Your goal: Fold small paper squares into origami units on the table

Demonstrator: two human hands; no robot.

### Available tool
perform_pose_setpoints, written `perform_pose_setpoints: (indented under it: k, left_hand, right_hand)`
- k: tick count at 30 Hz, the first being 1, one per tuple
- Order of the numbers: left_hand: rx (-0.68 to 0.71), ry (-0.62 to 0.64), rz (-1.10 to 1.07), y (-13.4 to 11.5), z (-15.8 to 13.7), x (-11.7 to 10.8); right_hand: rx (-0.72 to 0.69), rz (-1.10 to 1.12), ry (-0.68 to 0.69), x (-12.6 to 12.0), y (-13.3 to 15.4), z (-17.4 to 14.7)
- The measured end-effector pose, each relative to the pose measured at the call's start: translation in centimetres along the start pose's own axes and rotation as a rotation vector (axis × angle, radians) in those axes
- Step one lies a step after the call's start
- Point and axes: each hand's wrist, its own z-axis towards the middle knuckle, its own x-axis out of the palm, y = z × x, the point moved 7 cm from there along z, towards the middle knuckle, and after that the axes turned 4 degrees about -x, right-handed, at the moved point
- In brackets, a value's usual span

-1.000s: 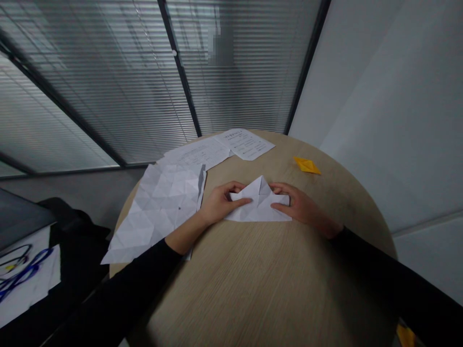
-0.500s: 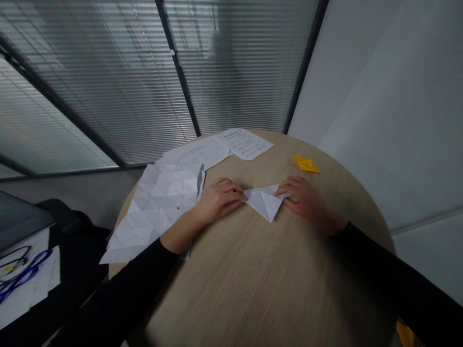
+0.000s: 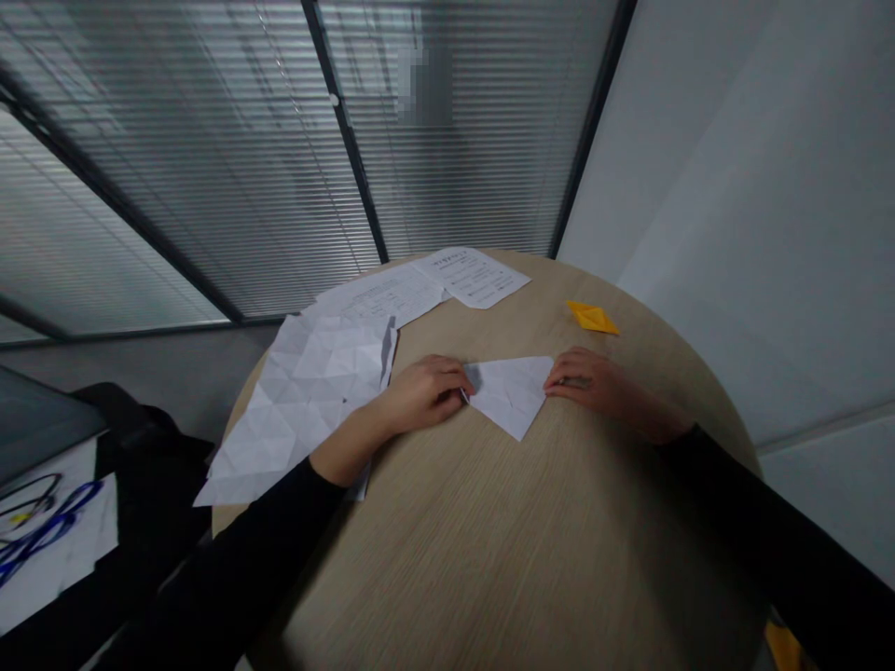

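A folded piece of white paper [image 3: 512, 391], roughly triangular with its point toward me, lies on the wooden table between my hands. My left hand [image 3: 428, 393] pinches its left corner, fingers curled over the edge. At the opposite corner, my right hand [image 3: 585, 377] has thumb and fingers closed on the paper's edge. Faint creases run across the paper. Beyond my right hand rests a small folded orange paper shape [image 3: 593, 318].
Large creased white sheets [image 3: 300, 401] cover the table's left side. Printed pages [image 3: 475, 276] lie at the far edge. The round wooden table [image 3: 475, 550] stands by a blinds-covered glass wall [image 3: 475, 168]. Blue cables [image 3: 48, 531] lie on papers at lower left.
The white paper now shows a wider, flatter face. My right hand has shifted slightly right to its outer corner; my left hand has moved slightly toward me.
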Motion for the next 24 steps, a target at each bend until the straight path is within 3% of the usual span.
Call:
perform_pose_setpoints:
  k: [8,15,24]
  left_hand:
    - [-0.096,0.010,-0.015,0.6,0.2,0.3]
    - [-0.113,-0.004,-0.020,0.8,0.2,0.4]
    - [-0.129,-0.022,-0.007,1.0,0.1,0.4]
  right_hand:
    - [-0.001,-0.044,-0.012,-0.1,-0.5,-0.1]
    - [-0.008,-0.065,-0.053,-1.2,0.8,-0.6]
    - [-0.030,-0.037,-0.067,-0.7,0.9,0.2]
